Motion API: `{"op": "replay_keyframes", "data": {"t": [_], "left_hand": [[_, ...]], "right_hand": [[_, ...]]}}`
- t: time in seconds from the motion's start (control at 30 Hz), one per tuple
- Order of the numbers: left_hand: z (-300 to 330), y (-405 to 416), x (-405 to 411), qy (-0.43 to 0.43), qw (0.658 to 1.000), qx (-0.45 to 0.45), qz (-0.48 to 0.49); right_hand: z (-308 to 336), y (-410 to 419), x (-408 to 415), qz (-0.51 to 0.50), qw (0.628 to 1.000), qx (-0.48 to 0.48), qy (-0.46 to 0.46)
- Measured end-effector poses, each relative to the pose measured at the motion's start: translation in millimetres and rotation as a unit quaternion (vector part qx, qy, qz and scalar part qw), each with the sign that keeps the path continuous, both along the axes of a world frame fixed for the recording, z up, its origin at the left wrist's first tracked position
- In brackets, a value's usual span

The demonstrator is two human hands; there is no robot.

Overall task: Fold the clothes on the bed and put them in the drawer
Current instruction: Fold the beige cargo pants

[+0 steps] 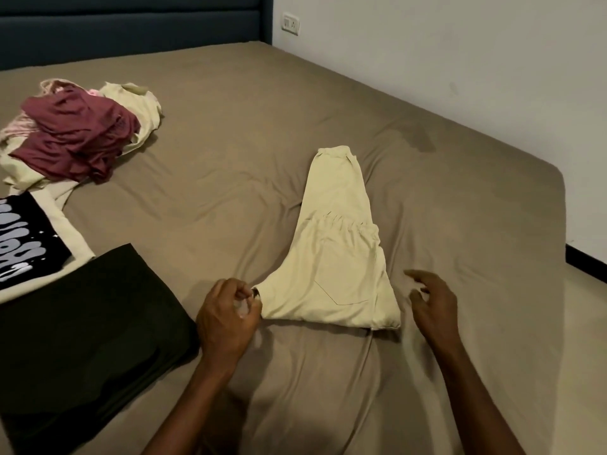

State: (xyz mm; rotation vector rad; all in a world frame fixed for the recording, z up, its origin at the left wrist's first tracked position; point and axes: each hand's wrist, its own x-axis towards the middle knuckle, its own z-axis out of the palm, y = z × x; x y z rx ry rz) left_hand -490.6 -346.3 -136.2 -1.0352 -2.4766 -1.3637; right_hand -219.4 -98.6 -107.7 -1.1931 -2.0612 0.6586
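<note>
A: From the head camera, what's on the bed (295, 110)?

B: A brown sheet covers it, creased around the middle. Near the centre lies a pair of cream trousers (338, 257), folded lengthwise, with the narrow end pointing far and the wide end near the person.

A: And the hands?

B: The left hand (226, 316) sits at the near left corner of the trousers. Its fingers are curled and its grip pinches the pointed corner of the cloth between thumb and fingertips. The right hand (433, 300) hovers just beside the near right edge of the trousers, fingers spread and loosely bent, holding nothing. I cannot tell whether any fingertip touches the sheet.

A: Other clothes?

B: At the far left there is a heap: a maroon garment (75, 133) crumpled on top of pale cream and pink pieces, with a cream garment (138, 103) bunched at its right side. Nearer, at the left edge, a black printed shirt (29, 238) with pale lettering lies flat on a cream cloth. Nearest on the left is a black folded garment (82, 330), flat, close to the left wrist.

A: Beyond the bed?

B: A dark blue headboard (131, 27) at the far side, a white wall (460, 60) on the right, and a switch plate (290, 24) on that wall near the headboard.
</note>
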Motion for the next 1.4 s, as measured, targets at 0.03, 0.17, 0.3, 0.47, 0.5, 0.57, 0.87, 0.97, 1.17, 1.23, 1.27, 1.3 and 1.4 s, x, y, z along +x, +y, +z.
{"op": "replay_keyframes", "data": {"t": [0.03,0.17,0.3,0.47,0.5,0.57,0.87,0.97,1.17,1.23,1.27,1.3,1.4], "left_hand": [[6.9,11.7,2.3,0.020,1.000,0.011,0.013],[6.7,85.9,7.9,0.115,0.991,-0.040,-0.056],[-25.2,119.3,-9.3,0.045,0.974,-0.212,-0.059],[-54.8,106.9,-35.8,0.033,0.987,-0.153,-0.036],[-56.8,107.1,-36.7,0.027,0.990,-0.134,-0.037],[-53.2,105.6,-34.0,0.001,0.993,-0.112,-0.037],[-50.5,103.6,-30.9,-0.027,0.994,-0.098,-0.039],[-48.2,99.8,-31.0,-0.063,0.994,-0.080,-0.028],[-48.0,98.4,-34.0,-0.069,0.993,-0.077,-0.058],[-48.3,97.5,-39.8,-0.109,0.989,-0.068,-0.071],[-49.2,95.3,-43.9,-0.151,0.984,-0.053,-0.080],[-45.4,92.2,-47.5,-0.222,0.971,-0.018,-0.091],[-29.8,74.1,-57.8,-0.371,0.918,0.063,-0.121]], "right_hand": [[0.6,4.1,-13.1,0.016,0.999,0.034,-0.019],[-3.3,7.5,-81.6,0.118,0.977,0.127,-0.125],[-59.8,32.3,-99.6,0.165,0.953,0.036,-0.251],[-58.3,61.7,-99.8,0.201,0.951,-0.007,-0.236],[-51.4,63.9,-101.1,0.203,0.951,0.014,-0.233],[-35.7,64.8,-108.0,0.208,0.950,0.075,-0.219],[-69.0,104.6,-167.1,0.299,0.901,0.085,-0.301],[-56.8,104.7,-165.3,0.303,0.905,0.078,-0.287],[-67.2,100.2,-164.6,0.280,0.909,0.098,-0.293],[-63.3,101.4,-165.2,0.298,0.914,0.069,-0.267],[-57.6,101.4,-161.0,0.307,0.920,0.050,-0.238],[-53.8,102.2,-154.8,0.304,0.931,0.039,-0.199],[-59.6,112.1,-113.4,0.216,0.967,0.081,-0.112]]}}
